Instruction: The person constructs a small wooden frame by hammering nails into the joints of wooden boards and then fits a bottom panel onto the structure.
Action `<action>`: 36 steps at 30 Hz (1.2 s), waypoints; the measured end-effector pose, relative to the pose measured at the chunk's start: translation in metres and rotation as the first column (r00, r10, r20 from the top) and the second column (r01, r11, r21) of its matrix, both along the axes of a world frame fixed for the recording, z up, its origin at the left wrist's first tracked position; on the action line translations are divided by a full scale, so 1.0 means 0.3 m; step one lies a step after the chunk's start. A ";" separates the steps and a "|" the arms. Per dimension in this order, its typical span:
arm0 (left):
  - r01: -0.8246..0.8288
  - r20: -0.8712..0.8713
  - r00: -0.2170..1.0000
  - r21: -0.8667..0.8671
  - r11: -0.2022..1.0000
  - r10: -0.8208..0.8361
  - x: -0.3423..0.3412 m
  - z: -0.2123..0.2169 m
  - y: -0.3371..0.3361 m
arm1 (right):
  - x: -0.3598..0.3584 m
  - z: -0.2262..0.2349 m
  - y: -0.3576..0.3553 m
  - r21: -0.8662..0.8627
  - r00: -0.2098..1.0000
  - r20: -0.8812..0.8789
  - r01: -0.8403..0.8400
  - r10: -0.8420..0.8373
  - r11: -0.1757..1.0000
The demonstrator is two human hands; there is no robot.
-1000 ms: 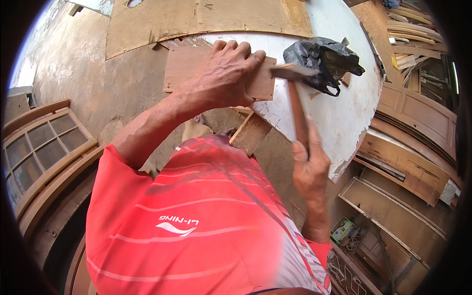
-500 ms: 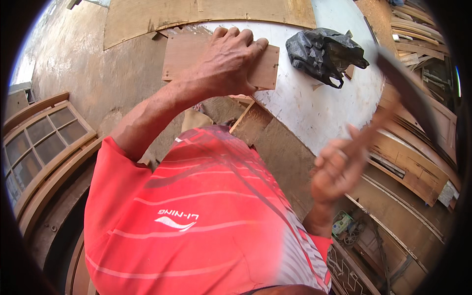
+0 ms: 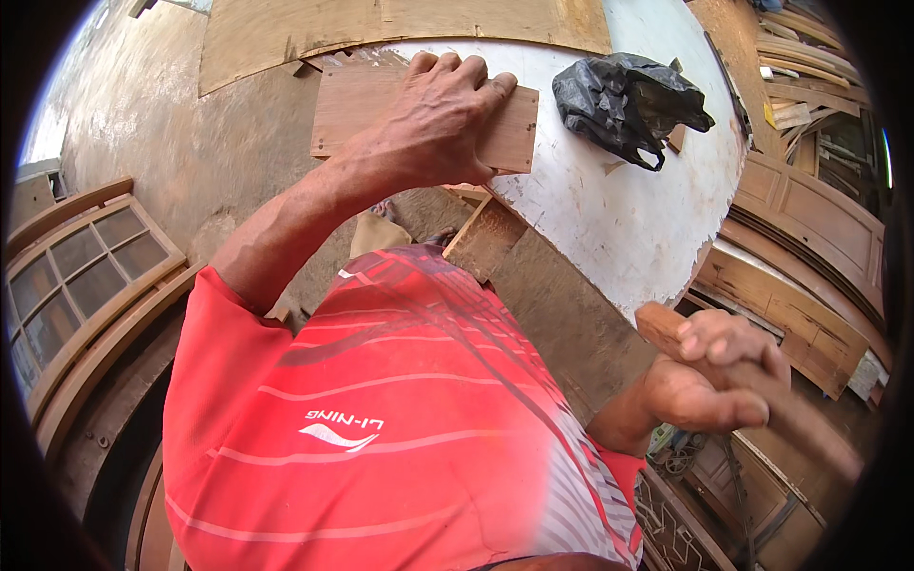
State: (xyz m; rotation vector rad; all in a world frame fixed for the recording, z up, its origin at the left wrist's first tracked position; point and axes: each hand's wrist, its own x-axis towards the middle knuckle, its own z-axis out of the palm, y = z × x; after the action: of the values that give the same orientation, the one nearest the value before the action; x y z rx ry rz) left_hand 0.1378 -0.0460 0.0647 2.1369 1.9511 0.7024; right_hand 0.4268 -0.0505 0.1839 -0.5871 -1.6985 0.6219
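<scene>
Lowered right hand [image 3: 719, 376] grips hammer handle [image 3: 762, 390].

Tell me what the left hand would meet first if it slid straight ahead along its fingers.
Probably the large brown plywood sheet beyond the small wooden board that the left hand presses down; depth is unclear.

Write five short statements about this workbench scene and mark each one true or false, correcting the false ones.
1. The left hand presses flat on a wooden board. True.
2. The right hand is empty. False: it grips a wooden handle.
3. A black plastic bag lies on the white tabletop. True.
4. The bag lies on the board. False: it lies beside it.
5. The person wears a blue shirt. False: a red shirt.
</scene>
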 end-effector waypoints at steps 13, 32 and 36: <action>-0.004 0.013 1.000 -0.015 1.000 0.004 0.000 0.015 -0.010 | 0.060 -0.024 0.017 0.301 0.868 0.463 0.037 -0.180 0.953; 0.018 -0.018 1.000 0.069 0.997 -0.016 0.018 -0.001 -0.017 | -0.005 -0.116 -0.039 -0.384 0.670 0.735 0.288 0.102 0.877; -0.005 -0.010 1.000 -0.009 1.000 0.005 0.016 0.012 -0.032 | 0.002 0.013 -0.048 -0.086 0.992 0.082 0.104 -0.097 0.991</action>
State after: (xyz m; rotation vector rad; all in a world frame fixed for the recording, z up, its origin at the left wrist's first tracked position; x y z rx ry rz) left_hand 0.1426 -0.0557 0.0682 2.1353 1.9616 0.6833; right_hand 0.4272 -0.0647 0.1878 -0.7652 -1.7083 0.6126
